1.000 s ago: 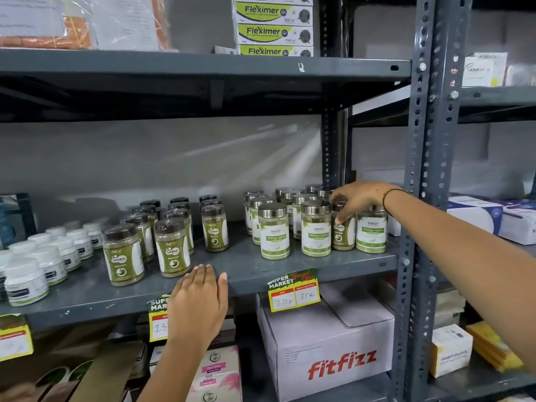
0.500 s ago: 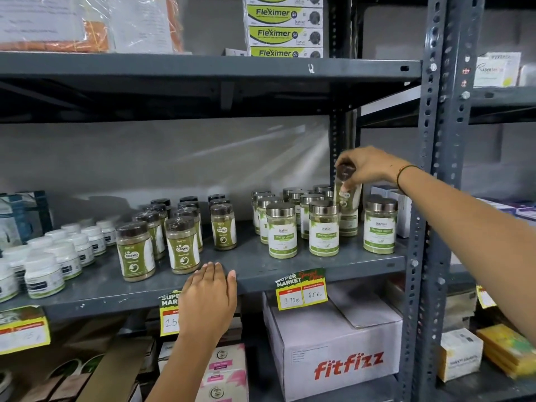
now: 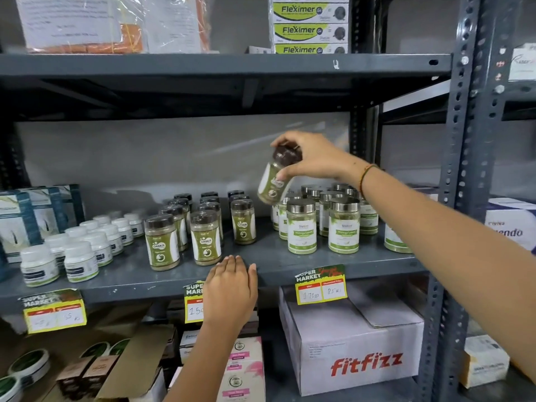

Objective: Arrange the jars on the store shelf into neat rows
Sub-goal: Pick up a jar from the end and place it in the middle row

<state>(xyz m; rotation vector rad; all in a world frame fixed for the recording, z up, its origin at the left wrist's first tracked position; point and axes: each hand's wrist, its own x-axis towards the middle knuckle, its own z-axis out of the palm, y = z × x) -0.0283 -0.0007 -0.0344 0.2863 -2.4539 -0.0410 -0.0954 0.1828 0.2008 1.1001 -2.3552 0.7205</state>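
Observation:
My right hand (image 3: 314, 158) grips a brown-lidded green-label jar (image 3: 274, 181) by its lid, tilted in the air above the gap between two jar groups. Left of it, several brown-lidded Gaska jars (image 3: 206, 239) stand in three rows on the grey shelf (image 3: 261, 262). To the right stand several silver-lidded Moringa jars (image 3: 343, 226). My left hand (image 3: 230, 291) lies flat, fingers together, on the shelf's front edge just before the Gaska jars and holds nothing.
Several small white-lidded bottles (image 3: 79, 261) fill the shelf's left part, with blue boxes (image 3: 32, 216) behind them. A steel upright (image 3: 461, 198) stands at the right. Price tags (image 3: 320, 285) hang on the edge. A Fitfizz carton (image 3: 356, 352) sits below; Fleximer boxes (image 3: 310, 27) above.
My right hand has lifted a brown-lidded jar out of the silver-lidded group and carried it up and to the left. My left hand has stayed on the shelf edge.

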